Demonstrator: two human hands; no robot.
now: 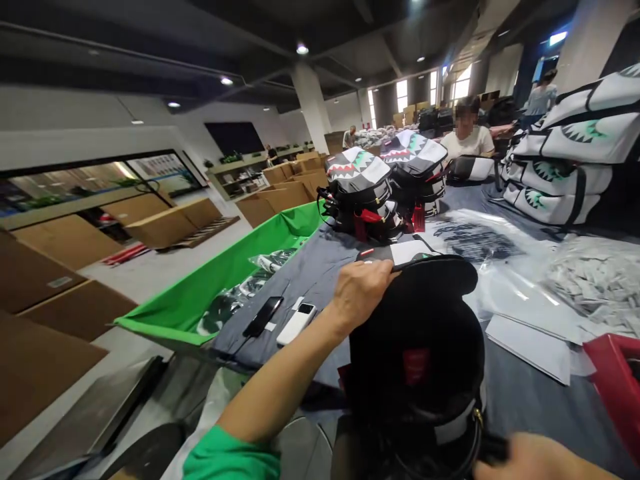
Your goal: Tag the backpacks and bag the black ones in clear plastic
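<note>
A black backpack (450, 347) stands open in front of me, its dark lining and a small red label (417, 365) showing inside. My left hand (361, 293) is closed on the top edge of its raised lid, where a grey and white panel (407, 252) shows on the outer side. At the lower right, my right hand (540, 457) is blurred and partly cut off by the frame. Its fingers are closed around a black strap or edge at the bag's side. Near that hand hangs a gold-coloured zip pull (478, 417).
Stacked shark-mouth backpacks (357, 177) stand ahead; more (560, 167) are piled at right. A phone (263, 317) and a white power bank (296, 325) lie left. White cards (529, 347), a red box (613, 380) and a green bin (200, 303) flank the table. A person (467, 137) sits opposite.
</note>
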